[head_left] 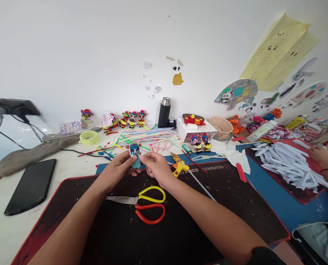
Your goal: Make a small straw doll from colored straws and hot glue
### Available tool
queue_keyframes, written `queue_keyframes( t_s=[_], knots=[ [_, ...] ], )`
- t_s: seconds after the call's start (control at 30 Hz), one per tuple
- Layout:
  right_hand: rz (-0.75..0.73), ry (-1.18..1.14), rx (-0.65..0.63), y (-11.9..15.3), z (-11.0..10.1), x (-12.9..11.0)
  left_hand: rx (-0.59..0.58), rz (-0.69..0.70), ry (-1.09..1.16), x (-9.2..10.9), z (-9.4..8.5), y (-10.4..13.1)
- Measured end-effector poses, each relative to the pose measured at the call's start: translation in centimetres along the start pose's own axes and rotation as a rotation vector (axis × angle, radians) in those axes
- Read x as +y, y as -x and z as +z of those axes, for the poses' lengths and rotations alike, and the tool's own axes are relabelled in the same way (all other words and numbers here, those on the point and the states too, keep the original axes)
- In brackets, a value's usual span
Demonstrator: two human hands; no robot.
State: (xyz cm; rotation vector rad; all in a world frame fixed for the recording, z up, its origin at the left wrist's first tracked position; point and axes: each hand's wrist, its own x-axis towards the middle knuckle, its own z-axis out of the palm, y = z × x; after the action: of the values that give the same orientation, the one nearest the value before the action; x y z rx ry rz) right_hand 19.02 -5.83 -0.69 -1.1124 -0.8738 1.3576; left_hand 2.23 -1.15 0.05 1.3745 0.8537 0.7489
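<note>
A small blue and teal figurine (135, 158) with a dark, ornate head is held upright over the mat's far edge. My left hand (119, 170) grips it, thumb across its front. Close against its right side is my right hand (157, 168), thumb and forefinger pinched together; what lies between those fingertips is too small to make out. Scissors (136, 200) with one yellow and one red handle lie slightly spread on the black mat (125, 235), nearer than my hands. A yellow hot glue gun (179, 165) rests just right of my right hand.
Coloured paper strips (150, 138) lie behind my hands. Several finished figurines (133, 119), a black thermos (164, 113) and a white box (184, 132) stand by the wall. On the left are a phone (31, 187) and tape (88, 137). A co-worker's hand (325, 158) is beside white paper strips (291, 165).
</note>
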Motion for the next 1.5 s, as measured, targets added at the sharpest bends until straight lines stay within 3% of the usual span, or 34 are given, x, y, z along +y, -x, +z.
queue_keyframes(
  t_s=[0.33, 1.5],
  knots=[
    [0.005, -0.004, -0.002, 0.0, -0.1, 0.4, -0.065, 0.027, -0.076, 0.4, 0.3, 0.1],
    [0.01, -0.015, -0.034, 0.2, -0.4, 1.2, -0.08, 0.047, -0.216, -0.4, 0.2, 0.0]
  ],
)
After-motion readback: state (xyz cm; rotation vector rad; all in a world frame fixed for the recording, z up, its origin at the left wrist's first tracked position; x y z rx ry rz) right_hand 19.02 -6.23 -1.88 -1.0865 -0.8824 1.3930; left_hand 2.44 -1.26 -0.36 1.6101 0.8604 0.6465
